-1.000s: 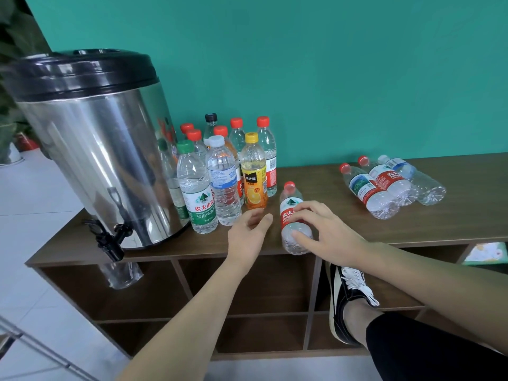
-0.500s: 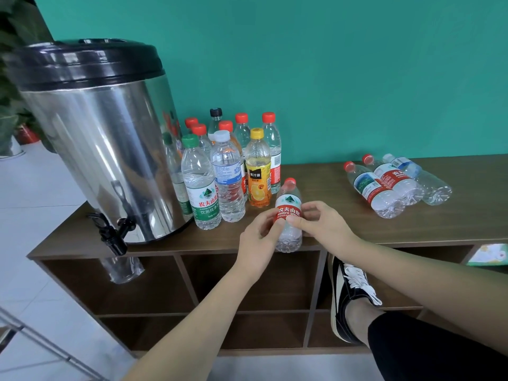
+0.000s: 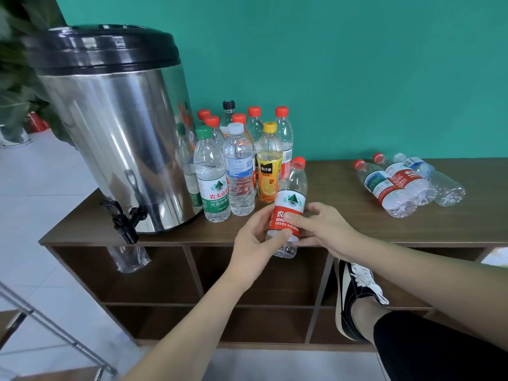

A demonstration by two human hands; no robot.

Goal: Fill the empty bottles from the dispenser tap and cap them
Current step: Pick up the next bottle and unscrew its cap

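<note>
Both hands hold one red-labelled bottle [image 3: 290,207] just over the counter's [image 3: 343,226] front edge, tilted, red cap on. Left hand [image 3: 255,243] grips its lower part, thumb across the label's foot; right hand [image 3: 321,226] pinches the label. Steel dispenser [image 3: 118,127] stands at the left end, its tap [image 3: 123,218] overhanging the front edge. Capped bottles [image 3: 239,166] cluster upright beside it; three bottles [image 3: 406,182] lie toward the right end.

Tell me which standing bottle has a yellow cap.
The orange juice bottle at the right front of the standing group; its neighbours wear red, green, white or black caps.
</note>
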